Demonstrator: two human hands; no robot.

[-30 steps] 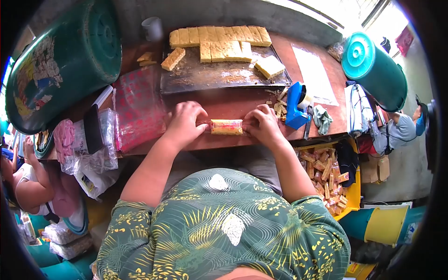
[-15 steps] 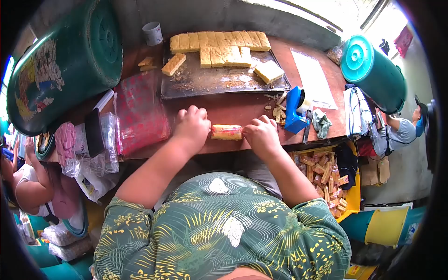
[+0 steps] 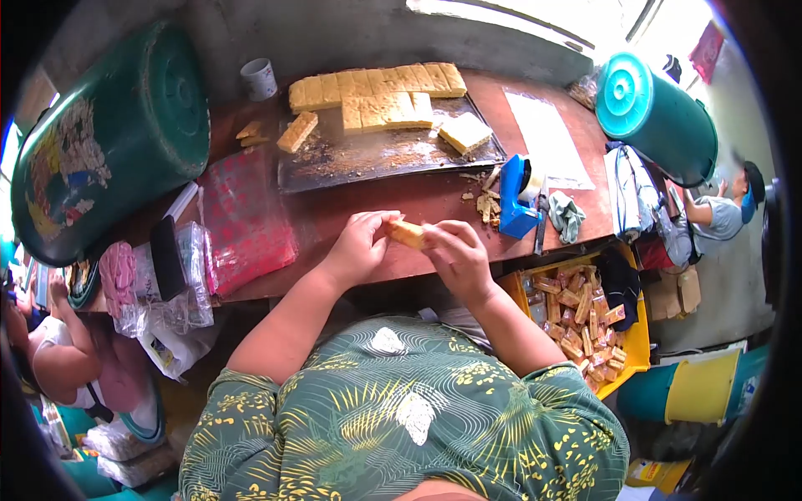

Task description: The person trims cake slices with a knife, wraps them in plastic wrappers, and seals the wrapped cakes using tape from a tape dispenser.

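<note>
A cake slice [image 3: 407, 235], wrapped in clear printed plastic, is held between my hands just above the table's front edge, tilted down to the right. My left hand [image 3: 359, 247] is closed on its left end. The fingers of my right hand [image 3: 459, 257] pinch its right end. Beyond them is a dark baking tray [image 3: 334, 171] with a block of cut yellow cake [image 3: 376, 88] and loose slices. A stack of red-printed plastic wrappers [image 3: 246, 217] lies left of my hands. To the right stands a blue tape dispenser [image 3: 518, 209].
A yellow crate [image 3: 637, 351] of wrapped slices sits below the table on the right. A knife [image 3: 541, 221] and a grey-green cloth [image 3: 567, 219] lie by the dispenser. Large green drums [image 3: 175, 100] and a white cup [image 3: 259, 79] stand around. Other people are at both sides.
The wrapped slice has risen off the table and turned from level to tilted. My hands have come closer together around its ends. The whole view has shifted slightly.
</note>
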